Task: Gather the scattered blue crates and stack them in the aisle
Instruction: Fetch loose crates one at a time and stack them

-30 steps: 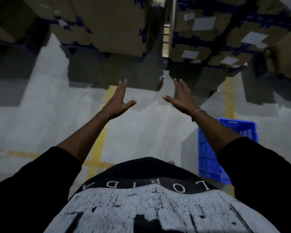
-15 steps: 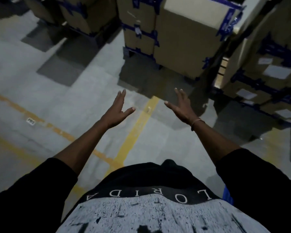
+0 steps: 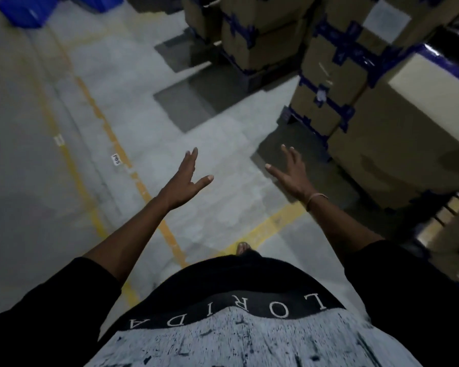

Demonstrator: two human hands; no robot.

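Both hands empty. Left hand [image 3: 182,185] is held out in front of the torso, fingers straight, thumb spread, grasping nothing. Right hand [image 3: 292,176] likewise: fingers extended and slightly splayed, a thin band at the wrist, nothing in it.

Task's things: blue crates [image 3: 24,9] sit on the concrete floor [image 3: 223,154] at the far upper-left corner of the view, well apart from both hands and beyond the far end of the yellow floor lines [image 3: 117,147]. A second blue shape shows just right of the first; blurred, so the exact count is unclear. No crate near the body.

Landmark: stacked cardboard boxes with blue strapping [image 3: 329,83] stand right of the yellow lines, just past the right hand. A small white floor label [image 3: 115,159] lies beside the line, left of the left hand. One foot [image 3: 243,247] shows below the hands on a yellow cross line.

Step, as a judgement: transit between pickups, walking empty-handed toward the next crates; no stack is visible here, so progress cannot be gauged.

Next move likely calls for crossing the floor along the yellow lines toward the crates, bending down, and taking one by opposite rims with both hands.
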